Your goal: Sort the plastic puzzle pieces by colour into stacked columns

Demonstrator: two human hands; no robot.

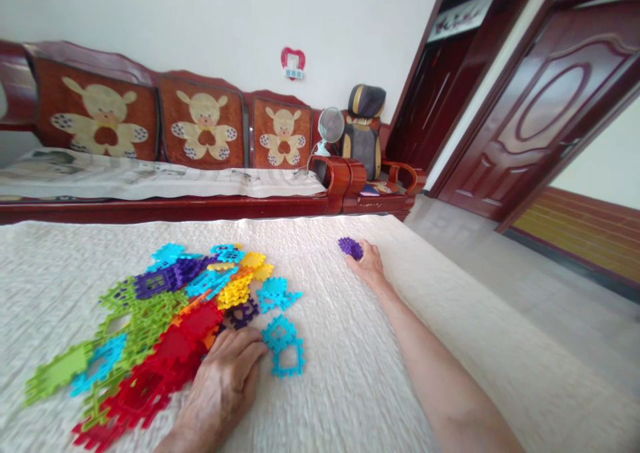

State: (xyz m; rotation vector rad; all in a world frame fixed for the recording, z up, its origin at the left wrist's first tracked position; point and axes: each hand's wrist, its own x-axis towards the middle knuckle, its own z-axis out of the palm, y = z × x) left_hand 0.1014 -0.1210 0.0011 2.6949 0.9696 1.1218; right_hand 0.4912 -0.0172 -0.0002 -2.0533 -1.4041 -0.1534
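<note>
Purple pieces (351, 248) sit gripped in the forward-stretched right hand (369, 264).

The right hand (369, 263) holds purple pieces (349, 247); the left hand (226, 368) rests at a multicoloured pile (175, 342).

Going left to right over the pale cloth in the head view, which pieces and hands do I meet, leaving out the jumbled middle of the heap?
Solid green piece, left hand, light-blue pieces just beside it, purple stack, right hand.
</note>
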